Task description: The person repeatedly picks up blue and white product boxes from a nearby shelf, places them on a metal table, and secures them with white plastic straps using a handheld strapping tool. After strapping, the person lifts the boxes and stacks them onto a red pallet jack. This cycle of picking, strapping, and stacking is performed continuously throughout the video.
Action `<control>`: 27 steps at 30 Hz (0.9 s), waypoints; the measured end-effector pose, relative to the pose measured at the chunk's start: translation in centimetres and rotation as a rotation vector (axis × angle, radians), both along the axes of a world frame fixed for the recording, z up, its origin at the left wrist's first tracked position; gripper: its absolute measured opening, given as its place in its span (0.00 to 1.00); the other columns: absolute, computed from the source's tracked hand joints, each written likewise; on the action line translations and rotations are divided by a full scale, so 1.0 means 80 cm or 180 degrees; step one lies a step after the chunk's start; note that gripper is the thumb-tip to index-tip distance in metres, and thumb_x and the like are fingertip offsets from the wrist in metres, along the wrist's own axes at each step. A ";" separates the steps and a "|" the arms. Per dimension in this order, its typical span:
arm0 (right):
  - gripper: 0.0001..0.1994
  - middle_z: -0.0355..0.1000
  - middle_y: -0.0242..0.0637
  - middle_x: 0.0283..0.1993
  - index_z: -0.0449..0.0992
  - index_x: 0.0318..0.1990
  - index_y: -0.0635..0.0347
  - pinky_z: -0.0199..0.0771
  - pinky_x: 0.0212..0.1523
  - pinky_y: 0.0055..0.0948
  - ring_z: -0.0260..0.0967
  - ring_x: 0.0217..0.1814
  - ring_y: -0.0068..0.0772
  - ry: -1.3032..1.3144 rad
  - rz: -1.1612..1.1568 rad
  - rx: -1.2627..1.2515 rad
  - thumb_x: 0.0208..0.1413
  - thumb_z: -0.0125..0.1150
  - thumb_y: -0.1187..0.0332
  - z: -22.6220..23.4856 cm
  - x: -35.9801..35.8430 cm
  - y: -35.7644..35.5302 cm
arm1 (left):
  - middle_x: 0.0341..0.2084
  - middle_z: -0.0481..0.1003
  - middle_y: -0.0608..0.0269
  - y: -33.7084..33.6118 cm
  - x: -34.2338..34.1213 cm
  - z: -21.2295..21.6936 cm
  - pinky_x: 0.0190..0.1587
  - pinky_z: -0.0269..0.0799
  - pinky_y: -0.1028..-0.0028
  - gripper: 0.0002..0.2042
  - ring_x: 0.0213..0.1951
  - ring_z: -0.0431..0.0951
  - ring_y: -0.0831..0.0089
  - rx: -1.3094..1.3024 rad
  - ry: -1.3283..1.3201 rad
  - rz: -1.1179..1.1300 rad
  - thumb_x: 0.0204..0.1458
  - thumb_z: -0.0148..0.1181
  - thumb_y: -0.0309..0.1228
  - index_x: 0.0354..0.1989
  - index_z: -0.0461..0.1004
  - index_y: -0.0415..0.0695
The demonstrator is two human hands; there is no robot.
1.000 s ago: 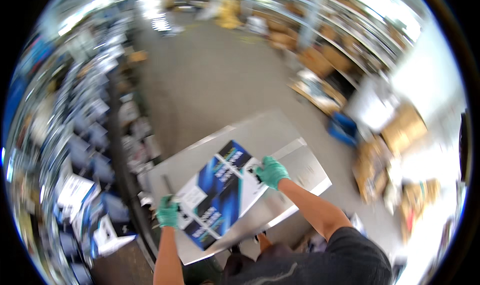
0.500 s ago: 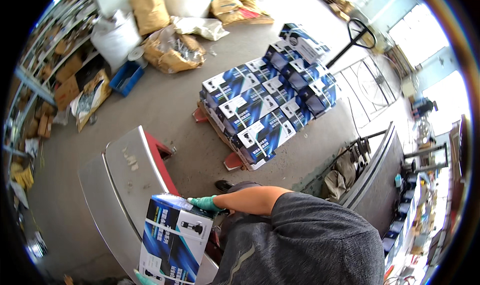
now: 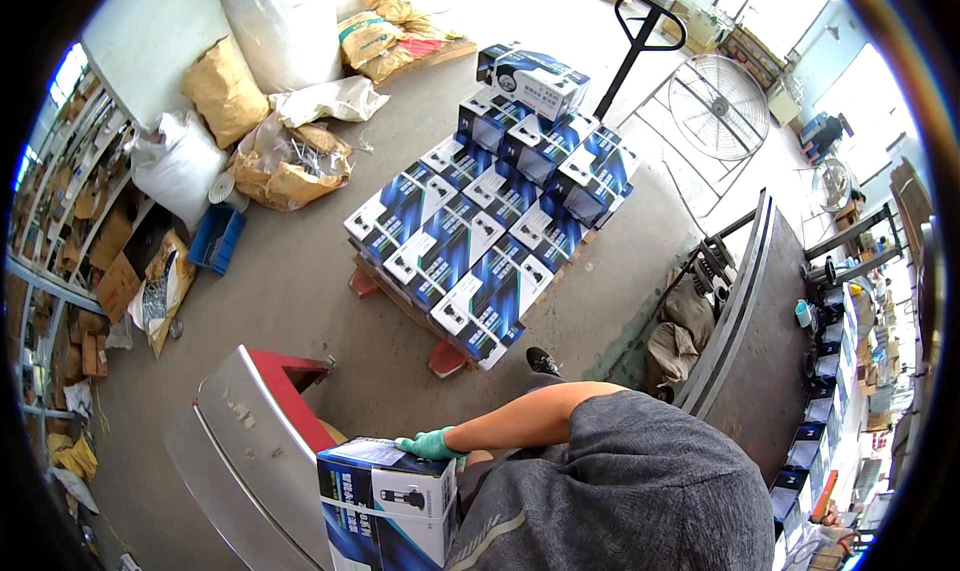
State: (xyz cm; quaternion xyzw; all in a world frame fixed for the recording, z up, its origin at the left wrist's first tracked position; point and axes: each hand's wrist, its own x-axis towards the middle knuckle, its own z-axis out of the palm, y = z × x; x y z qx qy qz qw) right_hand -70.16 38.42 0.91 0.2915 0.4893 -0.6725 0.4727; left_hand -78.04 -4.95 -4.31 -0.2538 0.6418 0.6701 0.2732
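My right hand (image 3: pixel 430 444), in a green glove, grips the upper edge of a blue, white and black printed carton (image 3: pixel 392 506). A pale strap runs round the carton, and its lower part is cut off by the frame's bottom edge. It is held close against my grey shirt, beside a silver metal machine (image 3: pixel 258 461) with a red side. My left hand is out of sight. Ahead, several matching strapped cartons (image 3: pixel 440 246) sit stacked on a pallet, with a single one (image 3: pixel 533 79) on top at the far end.
Under the pallet are the red forks (image 3: pixel 447 360) of a pallet jack, its black handle (image 3: pixel 640 46) rising behind. A dark workbench (image 3: pixel 745 331) stands at the right, near a large fan (image 3: pixel 718 108). Sacks (image 3: pixel 290 161), a blue bin (image 3: pixel 217 239) and shelving (image 3: pixel 60 291) line the left.
The view has swung, so the pallet stack sits further left. The carton has turned more upright and shifted lower right against my body. My left hand, seen before at its lower corner, has left the picture.
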 end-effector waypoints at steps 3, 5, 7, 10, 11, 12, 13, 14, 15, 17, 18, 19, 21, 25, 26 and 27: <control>0.38 0.70 0.38 0.68 0.73 0.65 0.50 0.76 0.56 0.57 0.71 0.66 0.42 -0.0001 -0.0182 0.0227 0.64 0.37 0.30 0.014 0.051 0.083 | 0.64 0.69 0.51 0.154 0.016 -0.017 0.63 0.67 0.54 0.33 0.62 0.71 0.51 0.0097 0.0256 -0.0454 0.64 0.44 0.58 0.70 0.65 0.47; 0.39 0.70 0.37 0.68 0.73 0.65 0.49 0.76 0.56 0.57 0.71 0.67 0.42 0.0023 -0.0271 0.0355 0.64 0.37 0.29 0.025 0.083 0.148 | 0.65 0.69 0.51 0.230 0.035 -0.020 0.63 0.67 0.54 0.32 0.62 0.71 0.52 0.0127 0.0409 -0.0636 0.65 0.44 0.56 0.70 0.65 0.46; 0.39 0.69 0.37 0.69 0.73 0.66 0.49 0.76 0.56 0.58 0.70 0.67 0.42 0.0066 -0.0409 0.0479 0.63 0.38 0.29 0.032 0.119 0.222 | 0.65 0.68 0.52 0.300 0.051 -0.027 0.63 0.67 0.55 0.31 0.62 0.71 0.53 0.0116 0.0573 -0.0835 0.66 0.43 0.54 0.70 0.65 0.45; 0.40 0.69 0.36 0.70 0.73 0.66 0.49 0.76 0.56 0.59 0.70 0.68 0.42 0.0160 -0.0507 0.0640 0.63 0.38 0.28 0.042 0.171 0.335 | 0.66 0.67 0.52 0.385 0.078 -0.027 0.64 0.67 0.55 0.29 0.62 0.72 0.55 0.0048 0.0914 -0.1076 0.68 0.42 0.51 0.70 0.64 0.44; 0.43 0.67 0.38 0.71 0.72 0.67 0.48 0.74 0.57 0.64 0.69 0.69 0.45 0.0344 -0.0552 0.0481 0.59 0.39 0.25 0.028 0.189 0.378 | 0.67 0.67 0.52 0.414 0.085 -0.030 0.64 0.67 0.55 0.29 0.62 0.72 0.56 0.0035 0.1043 -0.1201 0.68 0.42 0.50 0.70 0.64 0.44; 0.45 0.68 0.38 0.70 0.71 0.67 0.48 0.76 0.55 0.63 0.69 0.67 0.45 0.0506 -0.0609 0.0504 0.57 0.39 0.23 0.028 0.210 0.412 | 0.67 0.66 0.52 0.439 0.093 -0.026 0.64 0.67 0.56 0.28 0.62 0.72 0.56 0.0010 0.1135 -0.1287 0.69 0.41 0.49 0.70 0.64 0.44; 0.46 0.69 0.38 0.68 0.70 0.67 0.49 0.78 0.53 0.62 0.70 0.66 0.45 0.0618 -0.0714 0.0578 0.56 0.38 0.21 0.037 0.235 0.454 | 0.68 0.66 0.52 0.476 0.100 -0.022 0.64 0.67 0.56 0.28 0.62 0.72 0.57 0.0004 0.1201 -0.1417 0.69 0.41 0.48 0.70 0.64 0.44; 0.48 0.69 0.38 0.67 0.68 0.68 0.51 0.78 0.53 0.61 0.70 0.66 0.44 0.0554 -0.0849 0.0681 0.56 0.38 0.21 0.048 0.259 0.493 | 0.67 0.67 0.52 0.499 0.109 -0.006 0.64 0.67 0.56 0.30 0.62 0.72 0.57 0.0145 0.0915 -0.1198 0.67 0.42 0.51 0.70 0.65 0.43; 0.49 0.70 0.39 0.66 0.64 0.70 0.55 0.78 0.53 0.59 0.69 0.67 0.44 0.0399 -0.0908 0.0810 0.56 0.39 0.21 0.068 0.291 0.537 | 0.66 0.68 0.53 0.522 0.126 0.026 0.64 0.67 0.57 0.32 0.62 0.72 0.57 0.0259 0.0598 -0.0966 0.66 0.43 0.54 0.69 0.65 0.43; 0.50 0.71 0.40 0.64 0.62 0.70 0.58 0.78 0.53 0.58 0.68 0.68 0.42 0.0175 -0.1318 0.0926 0.56 0.41 0.21 0.074 0.341 0.593 | 0.64 0.70 0.54 0.574 0.155 0.079 0.63 0.68 0.58 0.37 0.62 0.72 0.57 0.0505 -0.0030 -0.0473 0.62 0.45 0.61 0.68 0.66 0.42; 0.49 0.70 0.41 0.64 0.63 0.69 0.58 0.78 0.53 0.56 0.68 0.67 0.41 0.0246 -0.1584 0.1065 0.56 0.41 0.22 0.057 0.369 0.616 | 0.63 0.71 0.54 0.618 0.155 0.087 0.63 0.68 0.57 0.42 0.61 0.73 0.56 0.0337 -0.0122 -0.0601 0.57 0.46 0.66 0.68 0.66 0.42; 0.49 0.69 0.43 0.65 0.63 0.69 0.58 0.78 0.52 0.56 0.68 0.67 0.42 0.0156 -0.1872 0.1087 0.57 0.41 0.23 0.042 0.405 0.635 | 0.63 0.71 0.55 0.667 0.156 0.093 0.63 0.67 0.56 0.47 0.60 0.73 0.55 0.0174 -0.0218 -0.0748 0.52 0.46 0.72 0.68 0.66 0.41; 0.48 0.68 0.46 0.67 0.63 0.70 0.59 0.78 0.51 0.56 0.68 0.66 0.45 -0.0057 -0.2211 0.0972 0.59 0.40 0.24 0.098 0.451 0.673 | 0.57 0.72 0.56 0.783 0.164 0.142 0.60 0.70 0.59 0.43 0.56 0.75 0.57 0.0212 -0.0460 -0.0875 0.55 0.43 0.71 0.64 0.69 0.43; 0.37 0.72 0.44 0.65 0.71 0.64 0.59 0.78 0.55 0.40 0.75 0.58 0.39 0.0559 -0.3910 0.0433 0.69 0.37 0.35 0.008 0.561 0.702 | 0.51 0.79 0.51 0.963 0.108 0.074 0.53 0.78 0.52 0.36 0.48 0.81 0.53 0.1102 -0.0880 -0.1901 0.58 0.45 0.67 0.57 0.74 0.46; 0.35 0.74 0.42 0.62 0.72 0.64 0.58 0.77 0.56 0.37 0.76 0.56 0.37 0.0497 -0.4352 0.0138 0.70 0.37 0.36 0.016 0.579 0.709 | 0.51 0.79 0.52 1.031 0.125 0.082 0.53 0.78 0.50 0.33 0.49 0.81 0.54 0.1115 -0.0588 -0.2295 0.59 0.44 0.66 0.52 0.75 0.48; 0.34 0.77 0.41 0.59 0.73 0.63 0.56 0.77 0.57 0.34 0.77 0.53 0.35 0.0414 -0.4778 -0.0200 0.70 0.37 0.37 0.029 0.604 0.715 | 0.50 0.79 0.53 1.088 0.139 0.084 0.51 0.79 0.52 0.30 0.46 0.81 0.55 0.0782 -0.0414 -0.2417 0.59 0.44 0.66 0.45 0.76 0.50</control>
